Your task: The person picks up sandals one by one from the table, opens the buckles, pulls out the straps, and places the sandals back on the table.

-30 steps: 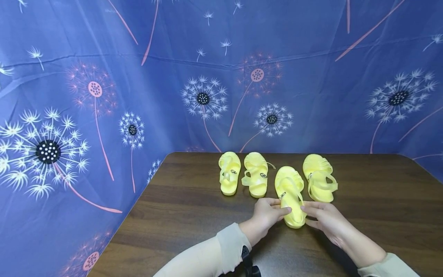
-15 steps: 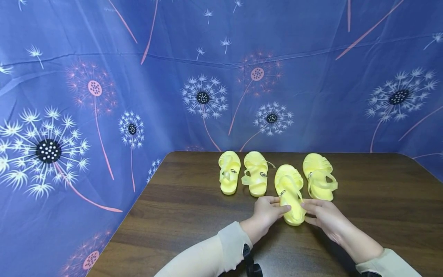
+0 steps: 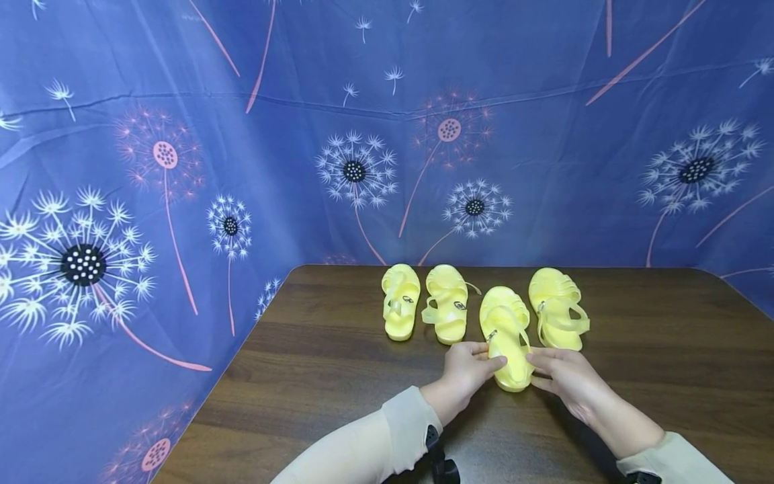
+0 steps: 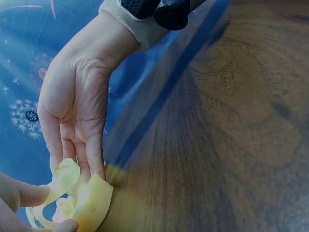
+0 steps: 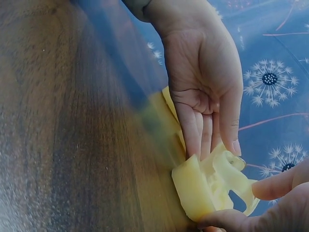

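Note:
A yellow sandal (image 3: 504,316) stands toe away from me on the table, its heel toward me. My left hand (image 3: 462,376) holds its left side near the heel, thumb on top and fingers along the side. On the opposite side my right hand (image 3: 574,384) pinches the edge and ankle strap between thumb and fingers. In the left wrist view the sandal's heel (image 4: 96,203) stands close by the fingertips, with the strap looping up. The right wrist view shows the same heel (image 5: 190,188) between both hands.
Another yellow sandal (image 3: 553,286) lies just right of the held one, its strap loose. Two more, a left sandal (image 3: 399,325) and a middle sandal (image 3: 450,329), stand side by side at left. The brown wooden table (image 3: 314,376) meets a blue dandelion-print cloth (image 3: 272,168) behind.
The held sandal has shifted slightly away from me, both hands moving along with it and keeping their hold. The other sandals have stayed put.

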Demonstrator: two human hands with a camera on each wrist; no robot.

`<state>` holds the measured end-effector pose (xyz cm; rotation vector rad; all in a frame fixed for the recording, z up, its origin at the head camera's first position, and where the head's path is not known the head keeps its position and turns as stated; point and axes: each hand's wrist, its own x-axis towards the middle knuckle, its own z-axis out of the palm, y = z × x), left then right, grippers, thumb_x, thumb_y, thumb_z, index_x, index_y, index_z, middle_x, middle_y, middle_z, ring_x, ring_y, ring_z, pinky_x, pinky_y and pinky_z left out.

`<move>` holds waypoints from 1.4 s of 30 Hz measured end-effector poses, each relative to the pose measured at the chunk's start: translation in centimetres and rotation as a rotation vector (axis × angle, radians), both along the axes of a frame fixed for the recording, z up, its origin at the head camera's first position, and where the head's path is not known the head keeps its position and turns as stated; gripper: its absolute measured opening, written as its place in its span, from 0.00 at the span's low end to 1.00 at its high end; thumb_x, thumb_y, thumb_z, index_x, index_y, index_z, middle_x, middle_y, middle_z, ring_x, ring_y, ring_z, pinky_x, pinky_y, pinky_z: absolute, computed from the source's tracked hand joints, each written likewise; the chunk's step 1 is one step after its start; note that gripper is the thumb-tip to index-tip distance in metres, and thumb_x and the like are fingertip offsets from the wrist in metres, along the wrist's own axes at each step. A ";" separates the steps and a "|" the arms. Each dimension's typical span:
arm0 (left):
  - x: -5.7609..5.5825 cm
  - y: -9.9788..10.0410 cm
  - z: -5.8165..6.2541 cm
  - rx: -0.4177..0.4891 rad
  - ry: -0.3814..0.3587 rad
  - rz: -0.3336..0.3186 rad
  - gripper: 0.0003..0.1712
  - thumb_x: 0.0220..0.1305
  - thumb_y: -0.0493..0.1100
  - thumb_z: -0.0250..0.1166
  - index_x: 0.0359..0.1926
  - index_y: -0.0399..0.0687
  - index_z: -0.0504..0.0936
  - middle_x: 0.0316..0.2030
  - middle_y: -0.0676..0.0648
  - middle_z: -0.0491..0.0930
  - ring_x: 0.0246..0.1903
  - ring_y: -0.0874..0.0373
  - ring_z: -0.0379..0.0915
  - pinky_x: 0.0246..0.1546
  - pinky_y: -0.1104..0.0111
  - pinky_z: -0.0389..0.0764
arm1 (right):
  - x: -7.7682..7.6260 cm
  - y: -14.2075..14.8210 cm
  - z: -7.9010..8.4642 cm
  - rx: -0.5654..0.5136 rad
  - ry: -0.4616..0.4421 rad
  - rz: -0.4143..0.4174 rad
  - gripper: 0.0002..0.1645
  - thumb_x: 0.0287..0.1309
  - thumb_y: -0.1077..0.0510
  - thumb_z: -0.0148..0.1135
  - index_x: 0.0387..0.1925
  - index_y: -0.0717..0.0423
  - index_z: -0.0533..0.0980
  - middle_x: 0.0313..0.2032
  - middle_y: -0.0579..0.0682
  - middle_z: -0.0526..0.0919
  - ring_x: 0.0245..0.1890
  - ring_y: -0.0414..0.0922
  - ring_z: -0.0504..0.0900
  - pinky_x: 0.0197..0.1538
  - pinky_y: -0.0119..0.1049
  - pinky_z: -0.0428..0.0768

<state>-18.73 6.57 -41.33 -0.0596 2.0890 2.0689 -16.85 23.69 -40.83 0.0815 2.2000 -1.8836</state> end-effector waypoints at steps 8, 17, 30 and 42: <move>0.1 0.0 -0.1 0.015 0.008 -0.001 0.21 0.56 0.31 0.69 0.51 0.28 0.79 0.42 0.36 0.85 0.43 0.52 0.83 0.45 0.66 0.84 | -0.2 -0.2 -0.1 -0.033 -0.013 -0.010 0.31 0.71 0.60 0.48 0.62 0.85 0.57 0.64 0.76 0.61 0.50 0.40 0.77 0.55 0.42 0.80; -0.1 -0.1 -0.2 0.003 0.011 0.003 0.21 0.56 0.32 0.70 0.51 0.28 0.79 0.42 0.36 0.85 0.43 0.52 0.83 0.44 0.66 0.84 | -0.4 -0.2 -0.2 -0.079 -0.035 -0.019 0.32 0.70 0.61 0.50 0.62 0.85 0.57 0.65 0.77 0.58 0.49 0.41 0.78 0.54 0.41 0.81; -0.3 0.3 -0.2 0.018 0.023 0.026 0.21 0.55 0.31 0.70 0.50 0.28 0.79 0.41 0.37 0.85 0.43 0.52 0.83 0.45 0.66 0.84 | -0.9 -0.2 0.1 -0.064 -0.043 -0.014 0.32 0.71 0.60 0.47 0.63 0.85 0.54 0.67 0.79 0.51 0.58 0.52 0.72 0.56 0.42 0.80; -0.7 0.9 -0.2 -0.025 0.022 0.070 0.21 0.54 0.32 0.71 0.50 0.29 0.80 0.41 0.37 0.85 0.42 0.53 0.83 0.43 0.66 0.84 | -1.3 -0.3 0.3 -0.033 -0.044 -0.015 0.33 0.72 0.60 0.44 0.64 0.86 0.51 0.67 0.79 0.51 0.60 0.54 0.71 0.57 0.42 0.79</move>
